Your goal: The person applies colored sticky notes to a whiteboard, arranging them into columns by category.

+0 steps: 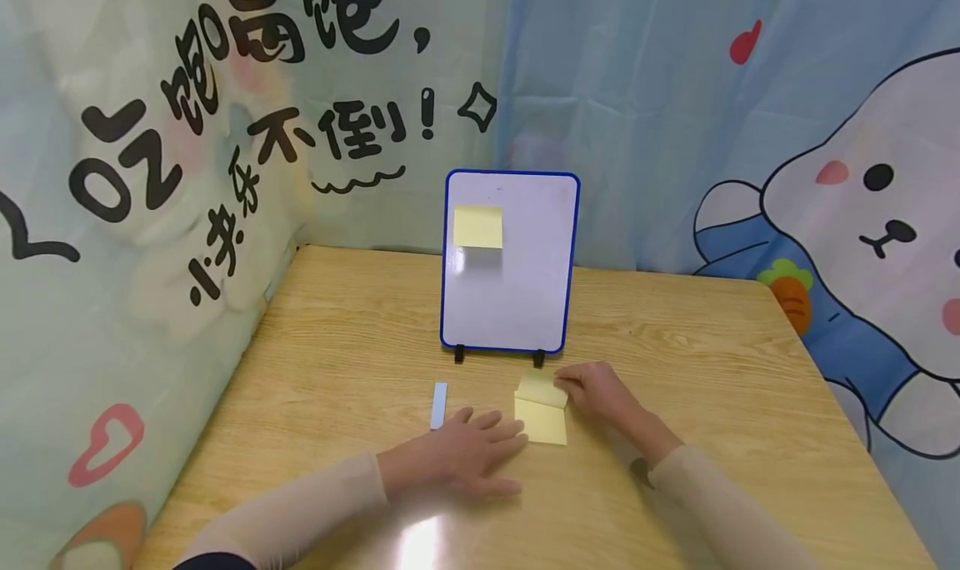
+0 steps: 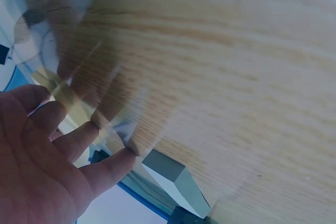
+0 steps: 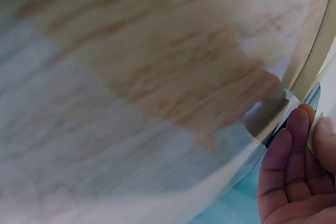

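A pad of yellow sticky notes [image 1: 543, 424] lies on the table in front of a small whiteboard [image 1: 525, 287]. My right hand [image 1: 603, 395] pinches the right side of the top sticky note [image 1: 542, 387], which is lifted and bent back over the pad's far part. In the right wrist view, the thumb [image 3: 325, 135] and fingers meet on the paper's edge. My left hand [image 1: 468, 455] is spread low over the table with fingers straight, its fingertips right at the pad's left edge. Another yellow sticky note [image 1: 477, 226] is on the upper left of the whiteboard.
A narrow pale blue block [image 1: 438, 406] sits just beyond my left hand; in the left wrist view the block [image 2: 176, 182] has a grey top. Black feet [image 1: 538, 358] hold the whiteboard upright. Printed curtains [image 1: 600, 137] hang behind and left of the wooden table [image 1: 352, 328].
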A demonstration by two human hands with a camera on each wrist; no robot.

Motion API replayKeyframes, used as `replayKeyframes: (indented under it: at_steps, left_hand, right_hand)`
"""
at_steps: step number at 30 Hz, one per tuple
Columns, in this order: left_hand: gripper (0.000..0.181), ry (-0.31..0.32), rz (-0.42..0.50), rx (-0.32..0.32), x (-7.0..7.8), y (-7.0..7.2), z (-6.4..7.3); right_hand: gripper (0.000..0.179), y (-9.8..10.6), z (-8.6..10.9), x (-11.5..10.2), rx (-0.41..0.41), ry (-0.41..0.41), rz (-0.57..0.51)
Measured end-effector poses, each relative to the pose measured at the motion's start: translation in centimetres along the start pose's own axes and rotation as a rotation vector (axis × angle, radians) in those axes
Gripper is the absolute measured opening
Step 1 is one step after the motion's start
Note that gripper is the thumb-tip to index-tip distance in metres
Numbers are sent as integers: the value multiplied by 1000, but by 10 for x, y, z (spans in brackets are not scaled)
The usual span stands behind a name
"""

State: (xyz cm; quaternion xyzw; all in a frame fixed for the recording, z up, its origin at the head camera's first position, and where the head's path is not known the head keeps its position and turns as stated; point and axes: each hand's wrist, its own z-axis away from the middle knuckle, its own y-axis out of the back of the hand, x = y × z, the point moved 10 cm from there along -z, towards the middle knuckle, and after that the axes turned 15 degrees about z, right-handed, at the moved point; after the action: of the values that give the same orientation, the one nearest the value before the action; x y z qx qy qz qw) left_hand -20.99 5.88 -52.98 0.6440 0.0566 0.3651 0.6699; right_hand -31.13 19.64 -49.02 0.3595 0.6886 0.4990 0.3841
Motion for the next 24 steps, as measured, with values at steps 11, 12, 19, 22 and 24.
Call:
replayKeyframes:
  at_steps: [11, 12, 19, 22, 24]
  left_hand:
    - [74, -7, -3, 2, 1, 2, 1]
    - [74, -7, -3, 3, 1, 1, 1]
    - [74, 1, 3, 0, 0, 2, 1]
    - [74, 2, 10, -1, 0, 2, 1]
    - [74, -1, 11, 3, 0, 2, 1]
  right_hand:
    - [13, 2, 1, 1, 47, 9, 6]
    - [13, 2, 1, 2, 51, 9, 8]
    - [15, 0, 1, 8, 49, -27, -1]
    - [15, 0, 0, 9, 43, -39, 7]
    - [15, 0, 0, 10, 40, -47, 14]
